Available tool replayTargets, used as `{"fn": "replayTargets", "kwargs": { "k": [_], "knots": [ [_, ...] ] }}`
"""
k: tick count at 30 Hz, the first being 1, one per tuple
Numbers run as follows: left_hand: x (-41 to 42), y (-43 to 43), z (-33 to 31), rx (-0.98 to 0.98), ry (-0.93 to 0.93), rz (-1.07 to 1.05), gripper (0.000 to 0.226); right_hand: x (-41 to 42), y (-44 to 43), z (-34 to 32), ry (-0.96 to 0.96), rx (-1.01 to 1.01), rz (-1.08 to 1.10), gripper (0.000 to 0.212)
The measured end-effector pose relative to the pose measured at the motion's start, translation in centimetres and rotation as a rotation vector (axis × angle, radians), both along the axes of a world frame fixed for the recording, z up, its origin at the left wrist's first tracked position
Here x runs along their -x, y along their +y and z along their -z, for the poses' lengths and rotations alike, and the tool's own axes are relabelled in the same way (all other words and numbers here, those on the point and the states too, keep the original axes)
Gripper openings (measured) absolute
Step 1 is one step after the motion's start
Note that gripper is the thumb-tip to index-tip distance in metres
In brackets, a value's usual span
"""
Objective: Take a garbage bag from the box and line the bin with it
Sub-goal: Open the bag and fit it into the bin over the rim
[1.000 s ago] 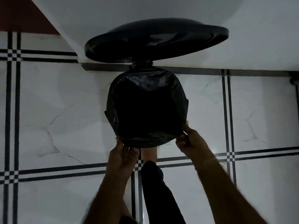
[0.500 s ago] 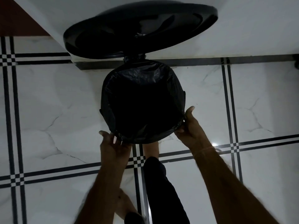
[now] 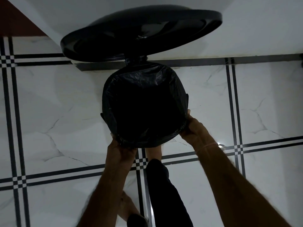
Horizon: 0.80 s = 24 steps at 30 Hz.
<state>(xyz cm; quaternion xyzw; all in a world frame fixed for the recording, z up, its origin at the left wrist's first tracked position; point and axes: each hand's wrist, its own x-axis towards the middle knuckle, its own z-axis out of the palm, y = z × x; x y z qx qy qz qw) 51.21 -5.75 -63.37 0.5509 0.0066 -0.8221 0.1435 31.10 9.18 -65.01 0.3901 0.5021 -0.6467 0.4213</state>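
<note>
A round black pedal bin stands on the tiled floor with its lid (image 3: 141,32) raised against the wall. A black garbage bag (image 3: 144,82) sits inside it, its edge folded over the rim all around. My left hand (image 3: 120,150) grips the bag's edge at the near-left of the rim. My right hand (image 3: 192,128) holds the bag's edge at the near-right of the rim. The bin's body is hidden under the bag. No box is in view.
My foot (image 3: 154,151) in dark trousers rests at the bin's base, on or near the pedal. My other foot (image 3: 129,208) is lower left. White marble-look tiles with black stripes (image 3: 49,112) surround the bin; a white wall (image 3: 246,27) stands behind.
My left hand shifted right along the near rim and closed on the bag's edge. The right hand stayed at the near-right rim. The view drifted slightly.
</note>
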Motion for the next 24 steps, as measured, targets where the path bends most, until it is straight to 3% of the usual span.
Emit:
{"fn": "replayTargets", "kwargs": {
  "k": [3,6,10,14,19,22,24],
  "knots": [
    [-0.4,0.7,0.2,0.000,-0.001,-0.058,0.037,-0.6,0.6,-0.2,0.033,0.133,0.038,0.036],
    [-1.1,1.4,0.2,-0.043,-0.028,-0.063,0.027,-1.4,1.4,-0.5,0.022,0.217,0.023,0.037],
    [-1.0,0.8,0.3,-0.041,-0.043,-0.026,0.025,-0.3,1.4,-0.6,-0.005,0.055,-0.067,0.049],
    [-1.0,0.1,-0.1,-0.034,-0.047,0.037,0.026,0.4,1.2,-1.4,0.026,-0.079,-0.184,0.030],
    [-0.9,-0.2,-0.8,0.005,-0.064,0.036,0.030,0.8,-0.8,-3.2,0.020,-0.215,-0.166,0.037],
    [-0.9,0.0,-1.8,0.002,-0.047,0.109,0.047,-1.2,-0.2,-4.7,0.007,-0.205,-0.254,0.053],
    [-0.3,0.6,-2.8,-0.046,-0.086,0.076,0.039,-2.9,-0.4,-5.2,-0.042,-0.140,-0.223,0.057]
  ]
}}
